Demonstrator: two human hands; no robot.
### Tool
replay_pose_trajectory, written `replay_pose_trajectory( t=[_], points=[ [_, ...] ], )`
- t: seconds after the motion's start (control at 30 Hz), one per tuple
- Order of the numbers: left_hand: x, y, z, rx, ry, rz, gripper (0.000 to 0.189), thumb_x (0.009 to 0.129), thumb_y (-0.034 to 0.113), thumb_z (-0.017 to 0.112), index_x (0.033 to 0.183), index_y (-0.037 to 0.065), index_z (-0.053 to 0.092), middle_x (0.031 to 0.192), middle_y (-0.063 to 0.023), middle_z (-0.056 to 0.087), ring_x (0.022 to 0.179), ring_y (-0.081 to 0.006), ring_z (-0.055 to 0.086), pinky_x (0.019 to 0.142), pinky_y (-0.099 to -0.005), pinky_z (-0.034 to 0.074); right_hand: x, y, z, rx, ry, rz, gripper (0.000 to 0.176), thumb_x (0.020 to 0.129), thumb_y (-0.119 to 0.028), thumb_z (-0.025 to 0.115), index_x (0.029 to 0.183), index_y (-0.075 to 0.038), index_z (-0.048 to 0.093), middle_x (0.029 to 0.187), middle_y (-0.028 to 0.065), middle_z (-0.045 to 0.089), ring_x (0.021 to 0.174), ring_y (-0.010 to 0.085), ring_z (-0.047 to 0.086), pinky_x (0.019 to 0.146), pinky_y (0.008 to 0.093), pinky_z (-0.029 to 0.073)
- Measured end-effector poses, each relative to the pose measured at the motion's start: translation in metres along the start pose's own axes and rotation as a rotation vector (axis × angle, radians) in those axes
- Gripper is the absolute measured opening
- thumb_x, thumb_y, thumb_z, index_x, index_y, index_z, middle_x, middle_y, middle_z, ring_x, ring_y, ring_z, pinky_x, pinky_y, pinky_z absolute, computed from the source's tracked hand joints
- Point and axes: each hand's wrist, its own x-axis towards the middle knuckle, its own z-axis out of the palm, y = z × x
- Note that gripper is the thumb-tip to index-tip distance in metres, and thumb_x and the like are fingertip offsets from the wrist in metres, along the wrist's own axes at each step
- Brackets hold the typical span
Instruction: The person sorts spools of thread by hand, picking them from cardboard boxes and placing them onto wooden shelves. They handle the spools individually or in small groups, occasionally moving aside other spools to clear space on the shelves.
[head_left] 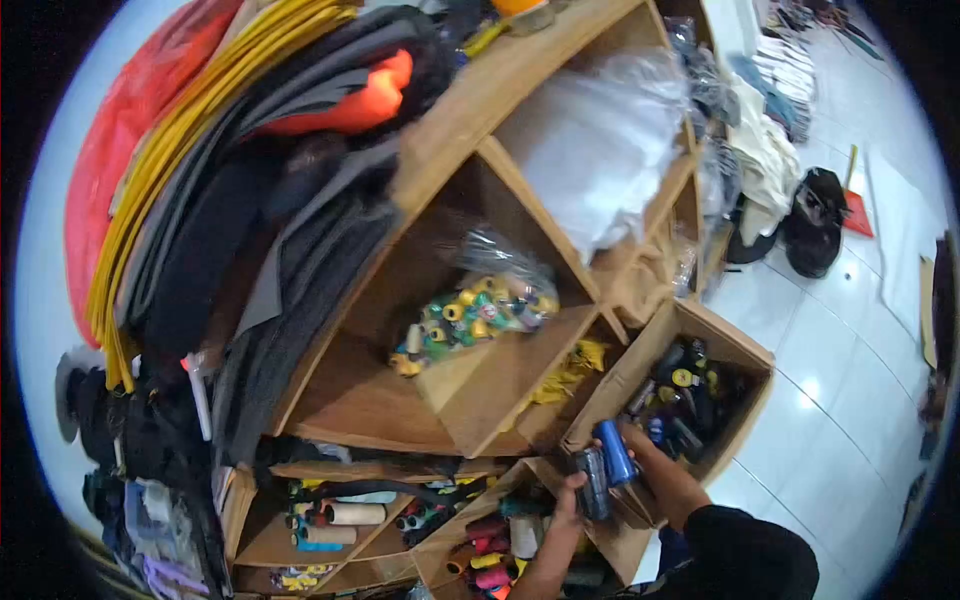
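My right hand [636, 442] is closed on a blue thread spool [614, 452] at the near edge of a cardboard box. Close beside it, my left hand [570, 492] grips dark thread spools [592, 484], which appear to touch or nearly touch the blue one. Inside the cardboard box [742, 408] lie several mostly dark spools [690, 385], some with yellow ends. Below my hands, a second open box [440, 545] holds red, pink, white and yellow spools [490, 578]. Parts of my fingers are hidden behind the spools.
Wooden shelving [350, 385] fills the middle, with a clear bag of small spools [470, 315] in one compartment. Folded dark fabric [320, 260] and yellow material [170, 170] are stacked at left. White tiled floor [830, 345] lies right, with a black bag [815, 225] and red dustpan [857, 213].
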Motion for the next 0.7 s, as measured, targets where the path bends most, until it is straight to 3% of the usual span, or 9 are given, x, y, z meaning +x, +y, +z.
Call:
replay_pose_trajectory(
  t=[0.17,0.23,0.27,0.37,0.5,0.57,0.6,0.67,0.7],
  points=[
    [-0.052,-0.015,-0.094,0.058,0.102,-0.054,0.071,0.073,0.03,0.069,0.134,0.012,0.039,0.134,-0.0181,0.043,0.115,-0.0354,0.052,0.092,-0.04,0.046,-0.002,0.014,0.044,-0.08,-0.066,0.08,0.081,0.066,-0.046,0.068,0.13,-0.004,0.04,0.105,0.0208,0.064,0.101,0.0318,0.062,0.084,0.0414,0.048],
    [-0.063,-0.021,-0.078,0.022,0.184,-0.096,0.072,0.072,0.03,0.069,0.135,0.013,0.038,0.132,-0.0181,0.045,0.112,-0.0352,0.054,0.086,-0.0416,0.05,0.008,0.019,0.037,-0.21,-0.169,0.083,0.091,0.065,-0.048,0.067,0.137,-0.004,0.032,0.104,0.0208,0.065,0.101,0.031,0.062,0.084,0.0412,0.048],
    [-0.066,-0.011,-0.032,-0.001,0.24,-0.093,0.073,0.072,0.03,0.069,0.135,0.015,0.038,0.13,-0.0184,0.046,0.11,-0.035,0.055,0.082,-0.0438,0.052,0.008,0.015,0.028,-0.371,-0.284,0.026,0.087,0.06,-0.054,0.066,0.128,-0.002,0.048,0.105,0.0207,0.065,0.101,0.0309,0.062,0.085,0.041,0.048],
    [-0.061,-0.004,0.0,-0.048,0.209,-0.04,0.075,0.07,0.028,0.071,0.135,0.014,0.037,0.122,-0.0204,0.051,0.103,-0.0351,0.058,0.071,-0.0434,0.056,0.017,0.016,0.011,-0.329,-0.498,0.086,0.076,0.057,-0.056,0.066,0.111,-0.002,0.063,0.107,0.0209,0.064,0.1,0.0321,0.062,0.086,0.0392,0.048],
    [-0.068,-0.015,-0.046,-0.005,0.166,0.011,0.074,0.07,0.029,0.072,0.134,0.012,0.039,0.124,-0.0222,0.048,0.104,-0.0374,0.057,0.073,-0.0428,0.055,-0.012,0.007,-0.028,-0.208,-0.105,0.044,0.076,0.053,-0.071,0.068,0.081,0.0,0.071,0.086,0.0196,0.067,0.081,0.0344,0.064,0.074,0.0426,0.049],
    [-0.08,-0.021,-0.065,0.007,0.119,0.009,0.073,0.07,0.031,0.073,0.133,0.012,0.04,0.131,-0.0215,0.043,0.112,-0.0404,0.051,0.073,-0.0434,0.053,-0.026,0.01,-0.034,-0.422,-0.015,0.018,0.062,0.067,-0.056,0.065,0.095,-0.001,0.067,0.094,0.0222,0.064,0.084,0.0336,0.064,0.075,0.0432,0.05],
    [-0.082,-0.021,-0.061,-0.057,0.128,-0.011,0.07,0.07,0.03,0.073,0.131,0.013,0.042,0.13,-0.0208,0.043,0.116,-0.0411,0.046,0.083,-0.0492,0.048,-0.034,0.014,-0.031,-0.437,0.101,0.048,0.055,0.073,-0.047,0.064,0.104,-0.002,0.063,0.101,0.0239,0.062,0.086,0.0335,0.063,0.075,0.0435,0.05],
    [-0.078,-0.022,-0.051,-0.074,0.138,0.011,0.066,0.071,0.029,0.073,0.129,0.014,0.044,0.129,-0.0195,0.043,0.119,-0.0405,0.044,0.093,-0.0542,0.04,-0.055,0.014,-0.02,-0.455,0.189,0.321,0.061,0.076,-0.036,0.065,0.127,-0.008,0.046,0.128,0.026,0.042,0.099,0.0361,0.058,0.079,0.0448,0.049],
    [-0.074,-0.023,-0.045,-0.027,0.139,0.051,0.066,0.071,0.029,0.073,0.129,0.014,0.044,0.128,-0.0189,0.044,0.118,-0.0393,0.045,0.093,-0.0533,0.038,-0.051,0.007,-0.022,-0.593,0.005,0.449,0.077,0.072,-0.036,0.067,0.139,-0.014,0.034,0.143,0.0258,0.027,0.111,0.0385,0.053,0.081,0.0457,0.049]
  ],
)
